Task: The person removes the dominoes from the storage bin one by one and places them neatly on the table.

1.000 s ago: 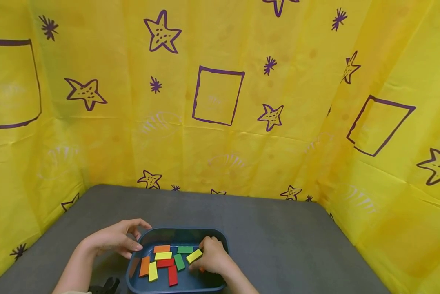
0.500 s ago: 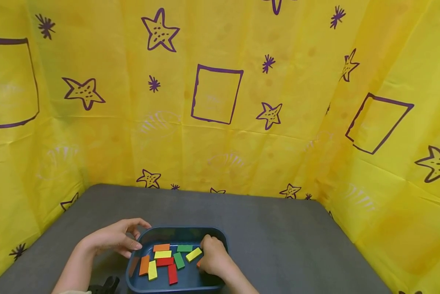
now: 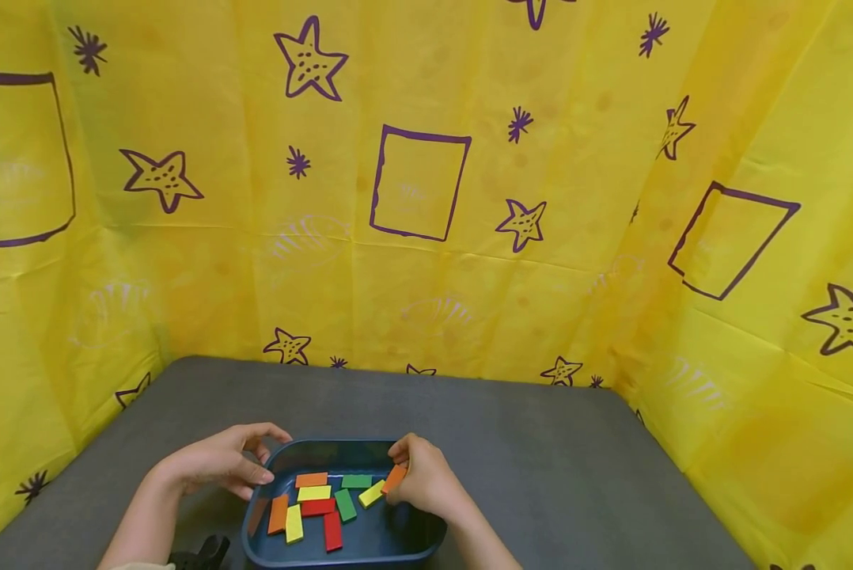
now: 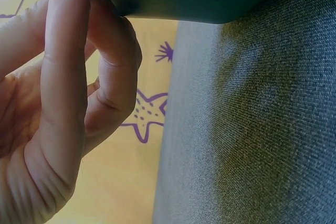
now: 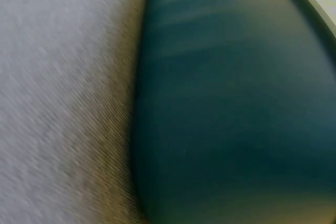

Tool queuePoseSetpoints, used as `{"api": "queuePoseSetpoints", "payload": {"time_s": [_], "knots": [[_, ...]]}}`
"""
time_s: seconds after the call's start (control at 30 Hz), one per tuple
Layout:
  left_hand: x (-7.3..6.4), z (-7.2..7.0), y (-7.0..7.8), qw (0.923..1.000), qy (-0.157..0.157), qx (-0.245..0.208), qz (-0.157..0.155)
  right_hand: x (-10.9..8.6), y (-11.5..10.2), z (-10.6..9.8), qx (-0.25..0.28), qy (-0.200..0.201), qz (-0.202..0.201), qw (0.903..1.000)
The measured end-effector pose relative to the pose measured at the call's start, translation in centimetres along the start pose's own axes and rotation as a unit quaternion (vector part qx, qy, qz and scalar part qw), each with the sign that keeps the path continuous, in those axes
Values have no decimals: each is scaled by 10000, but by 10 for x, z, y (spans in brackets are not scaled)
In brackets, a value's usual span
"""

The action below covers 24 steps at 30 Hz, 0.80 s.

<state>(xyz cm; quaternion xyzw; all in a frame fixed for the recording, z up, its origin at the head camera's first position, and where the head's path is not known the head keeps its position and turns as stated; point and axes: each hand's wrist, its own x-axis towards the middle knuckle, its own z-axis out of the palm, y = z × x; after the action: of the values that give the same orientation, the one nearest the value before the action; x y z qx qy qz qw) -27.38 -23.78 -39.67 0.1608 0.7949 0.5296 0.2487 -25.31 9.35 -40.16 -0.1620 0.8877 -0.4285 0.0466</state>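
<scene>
A dark blue rectangular tray stands on the grey table. My left hand holds its left end, thumb at the rim and fingers along the outside; in the left wrist view the curled fingers meet the tray's underside edge. Over the right part of the tray, my right hand pinches an orange block between thumb and fingers, tilted and raised above the tray floor. It overlaps a yellow block in the head view. The right wrist view shows only the tray's outer wall, not the hand.
Inside the tray lie several more flat blocks: orange, yellow, red and green ones. A black object is near the left forearm. Yellow star-patterned curtain encloses the grey table.
My right hand has come up from low inside the tray with the orange block pinched in its fingers. The left hand has stayed at the tray's left end.
</scene>
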Motion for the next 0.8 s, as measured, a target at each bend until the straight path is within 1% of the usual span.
{"api": "queuePoseSetpoints", "payload": {"time_s": [0.23, 0.47, 0.6, 0.8], "knots": [[0, 0, 1, 10000, -12, 11, -16, 4, 7, -15, 631, 62, -220, 9977], [0, 0, 1, 10000, -17, -33, -38, 13, 18, -32, 1162, 29, -266, 9929], [1, -1, 0, 10000, -13, -38, -66, 21, 29, -42, 1436, 112, -337, 9890], [1, -1, -1, 9999, -34, -66, -79, 33, 52, -56, 1977, 140, -365, 9795]]}}
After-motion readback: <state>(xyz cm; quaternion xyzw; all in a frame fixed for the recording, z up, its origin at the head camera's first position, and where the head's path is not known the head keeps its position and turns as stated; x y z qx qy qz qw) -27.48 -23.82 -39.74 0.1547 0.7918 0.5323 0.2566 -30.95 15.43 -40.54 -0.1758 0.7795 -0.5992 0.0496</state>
